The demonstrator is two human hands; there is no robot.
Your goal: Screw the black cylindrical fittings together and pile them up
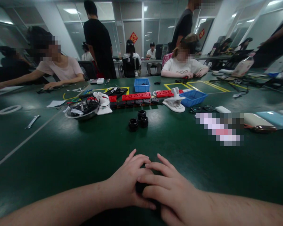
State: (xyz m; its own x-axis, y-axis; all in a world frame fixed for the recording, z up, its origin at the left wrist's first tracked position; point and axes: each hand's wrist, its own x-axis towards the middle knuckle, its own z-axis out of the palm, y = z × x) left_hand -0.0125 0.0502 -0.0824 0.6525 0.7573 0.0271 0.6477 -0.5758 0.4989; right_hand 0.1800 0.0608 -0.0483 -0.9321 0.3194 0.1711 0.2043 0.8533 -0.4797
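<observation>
Currently both hands [128,175] [173,186] curled round dark obj [141,187]; 3 glossy blk cyl pcs [144,121], smooth tbl [96,153].

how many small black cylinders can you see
3, clustered ahead: left cylinder, right cylinder and rear cylinder. The left hand and right hand mostly hide a black object, possibly another.

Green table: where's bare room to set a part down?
Free: between left forearm and wrench; between right forearm and light-blue item; a narrower gap between left hand and three black round parts. Crowded: far middle, with metal bowl, red strips and blue bin.
</observation>
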